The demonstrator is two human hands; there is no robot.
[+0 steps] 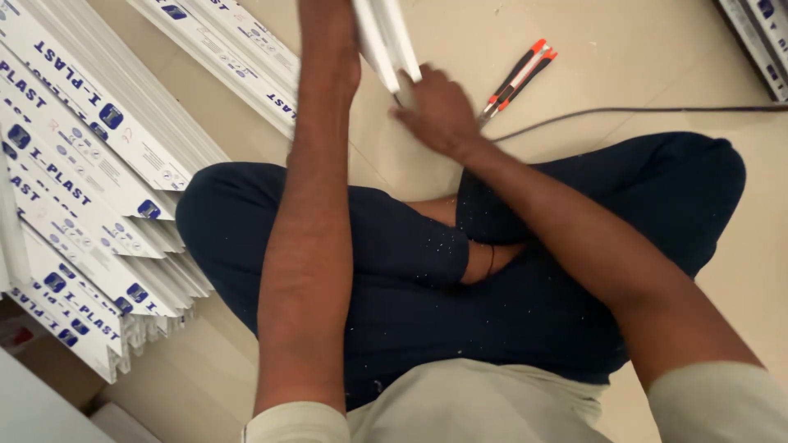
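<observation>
From the head camera, a person sits cross-legged on a pale tiled floor (624, 57), in dark blue trousers with white specks on them.

The left hand (328, 49) reaches up to the top edge of the picture. It rests against a long white plastic strip (386, 37), but the fingers run out of the picture, so I cannot tell if they are closed. The right hand (439, 111) sits at the near end of that same strip, fingers curled in and pressed at its tip. Whether something small is inside the hand is hidden.

Just beside the right hand lies a pair of pliers with red and black handles (521, 74). A thin dark cable (640, 111) runs along the floor from near the pliers to the right edge.

On the left lies a big stack of long white plastic strips with blue printing (82, 180), piled on each other. More printed white strips (238, 49) lie just past the left arm. Another few (759, 37) show in the top right corner.
</observation>
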